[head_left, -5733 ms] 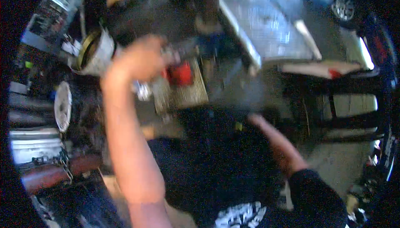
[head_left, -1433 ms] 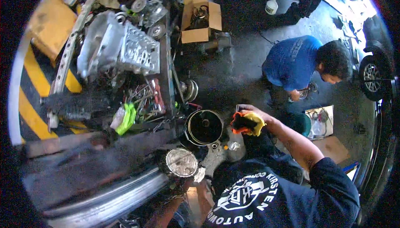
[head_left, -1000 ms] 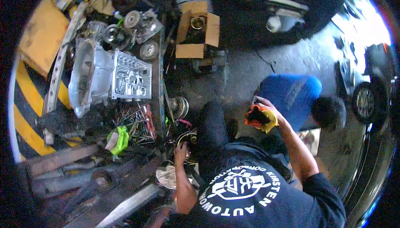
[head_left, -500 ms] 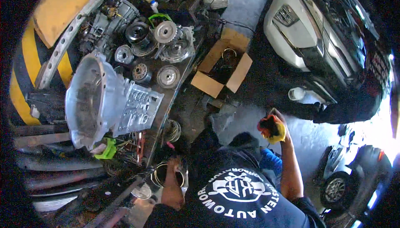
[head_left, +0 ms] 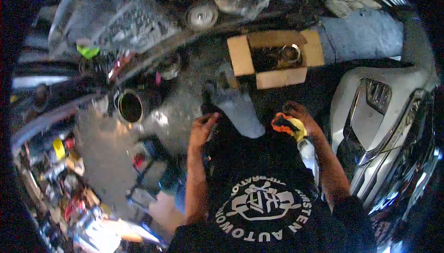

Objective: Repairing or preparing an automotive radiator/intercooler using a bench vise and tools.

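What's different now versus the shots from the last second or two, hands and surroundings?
The view has swung: the open cardboard box now sits straight ahead of the person, a silver car front has come in at the right, and the gearbox housing has slid to the upper left. The left hand has let go of the round metal part and rests empty at the dark trousers. Unchanged: the right hand still grips the orange-yellow rag.

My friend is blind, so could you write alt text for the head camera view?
Seen from above, a person's right hand grips an orange and yellow crumpled rag while the left hand hangs empty, above an open brown cardboard box on the workshop floor.
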The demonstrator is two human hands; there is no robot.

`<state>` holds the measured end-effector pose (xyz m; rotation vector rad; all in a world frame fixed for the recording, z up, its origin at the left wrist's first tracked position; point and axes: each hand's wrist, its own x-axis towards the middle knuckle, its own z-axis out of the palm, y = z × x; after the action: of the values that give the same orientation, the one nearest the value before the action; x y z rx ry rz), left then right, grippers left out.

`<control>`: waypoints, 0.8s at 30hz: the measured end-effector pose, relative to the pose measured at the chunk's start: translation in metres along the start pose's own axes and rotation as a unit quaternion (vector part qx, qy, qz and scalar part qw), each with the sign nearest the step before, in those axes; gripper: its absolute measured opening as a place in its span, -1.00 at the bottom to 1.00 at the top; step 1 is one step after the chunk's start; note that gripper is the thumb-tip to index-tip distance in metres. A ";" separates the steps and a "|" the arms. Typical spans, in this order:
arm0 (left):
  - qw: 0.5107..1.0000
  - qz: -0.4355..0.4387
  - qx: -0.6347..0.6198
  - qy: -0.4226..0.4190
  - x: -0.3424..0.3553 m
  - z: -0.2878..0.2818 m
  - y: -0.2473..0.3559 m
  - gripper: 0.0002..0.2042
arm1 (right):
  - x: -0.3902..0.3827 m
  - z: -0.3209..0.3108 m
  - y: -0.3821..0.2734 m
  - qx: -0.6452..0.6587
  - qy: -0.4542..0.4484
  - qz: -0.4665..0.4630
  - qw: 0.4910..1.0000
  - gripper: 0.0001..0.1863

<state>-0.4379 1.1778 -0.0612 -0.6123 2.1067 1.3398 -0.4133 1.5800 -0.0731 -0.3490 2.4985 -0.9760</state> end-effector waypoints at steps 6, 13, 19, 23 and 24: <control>0.994 -0.067 -0.078 -0.042 -0.108 0.112 -0.020 -0.55 | 0.027 0.024 -0.025 0.193 -0.255 0.022 0.947 -0.55; 0.980 -0.101 -0.173 0.016 -0.129 0.167 -0.041 -0.65 | 0.023 0.062 -0.068 0.032 -0.338 -0.031 0.940 -0.58; 0.946 -0.132 -0.296 -0.023 -0.115 0.161 -0.045 -0.69 | 0.014 0.081 -0.071 -0.057 -0.333 -0.042 0.940 -0.56; 0.948 -0.110 -0.297 0.016 -0.104 0.161 -0.052 -0.71 | 0.027 0.083 -0.083 -0.077 -0.350 0.006 0.934 -0.56; 0.946 -0.111 -0.303 0.018 -0.100 0.162 -0.051 -0.71 | 0.030 0.088 -0.080 -0.082 -0.353 0.005 0.932 -0.56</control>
<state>-0.2969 1.3134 -0.0825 -1.0898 1.5684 1.8523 -0.3910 1.4598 -0.0850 -0.6146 1.9090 -0.5016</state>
